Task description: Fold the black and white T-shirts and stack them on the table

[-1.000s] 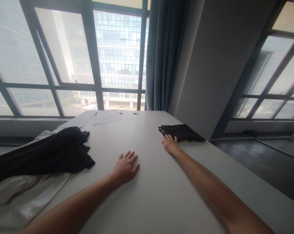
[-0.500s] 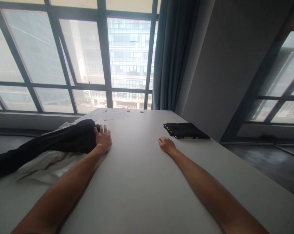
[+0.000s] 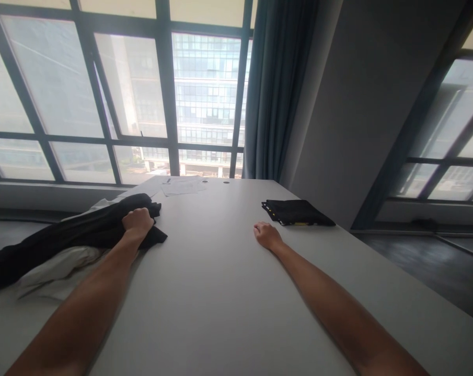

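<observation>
A long black garment lies along the left side of the white table, on top of a crumpled white cloth. My left hand is closed on the black garment near its right end, and dark fabric sticks out beyond the knuckles. The fingertips are hidden under the hand. In the middle right, my right hand rests on the tabletop as a fist with nothing visible in it. Just beyond that fist lies a flat folded black cloth item with white and yellow marks along its edge; the two are apart.
The white table stretches away toward the windows. Several paper sheets lie at its far end, beside two dark round holes. A blue-grey curtain and a grey pillar stand behind the table's right side.
My left hand has moved left from the garment's end onto the fabric and gone from spread fingers to closed. The garment's end now shows loose corners. My right hand stays in place.
</observation>
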The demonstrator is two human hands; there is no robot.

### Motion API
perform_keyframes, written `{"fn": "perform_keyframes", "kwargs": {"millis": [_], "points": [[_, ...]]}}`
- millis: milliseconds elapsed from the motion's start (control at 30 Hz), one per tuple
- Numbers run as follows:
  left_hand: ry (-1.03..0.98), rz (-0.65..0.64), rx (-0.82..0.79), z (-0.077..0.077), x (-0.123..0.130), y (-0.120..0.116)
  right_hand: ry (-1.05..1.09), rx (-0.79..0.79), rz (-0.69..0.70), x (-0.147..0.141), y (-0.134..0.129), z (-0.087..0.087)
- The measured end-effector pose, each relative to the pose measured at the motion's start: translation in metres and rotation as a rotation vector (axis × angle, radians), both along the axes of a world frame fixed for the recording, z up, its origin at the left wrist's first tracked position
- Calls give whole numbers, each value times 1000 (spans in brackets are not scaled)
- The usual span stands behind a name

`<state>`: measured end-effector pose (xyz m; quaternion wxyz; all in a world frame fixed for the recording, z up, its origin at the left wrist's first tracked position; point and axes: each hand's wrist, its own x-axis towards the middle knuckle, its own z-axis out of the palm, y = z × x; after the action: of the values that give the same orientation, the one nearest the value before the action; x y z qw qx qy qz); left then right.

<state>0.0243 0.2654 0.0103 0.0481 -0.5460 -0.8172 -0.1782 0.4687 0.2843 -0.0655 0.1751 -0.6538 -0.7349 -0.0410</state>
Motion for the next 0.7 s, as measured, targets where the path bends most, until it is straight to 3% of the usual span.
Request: {"fn": "perform_keyframes", "kwargs": {"millis": [100, 233, 300, 367, 433, 500, 567, 633, 700], "points": [[2, -13, 109, 17, 6, -6, -4, -3, -5, -1, 0, 1], [-181, -105, 306, 35, 19, -7, -4, 1, -9, -2, -1, 1], [-308, -215, 428, 41, 32, -6, -1, -10, -14, -1, 0, 1], [-468, -412, 491, 47, 53, -9, 9, -7, -4, -1, -1, 2], [-618, -717, 403, 53, 80, -20, 29, 48, 59, -3, -2, 3], [-666, -1076, 149, 61, 107, -36, 72, 142, 204, -9, -5, 5], [-596, -1316, -93, 67, 127, -54, 148, 215, 405, -20, -12, 7], [-446, -1420, -237, 70, 137, -66, 236, 227, 594, -37, -21, 8], [-257, -1369, -268, 67, 136, -68, 293, 181, 727, -54, -29, 9]]}}
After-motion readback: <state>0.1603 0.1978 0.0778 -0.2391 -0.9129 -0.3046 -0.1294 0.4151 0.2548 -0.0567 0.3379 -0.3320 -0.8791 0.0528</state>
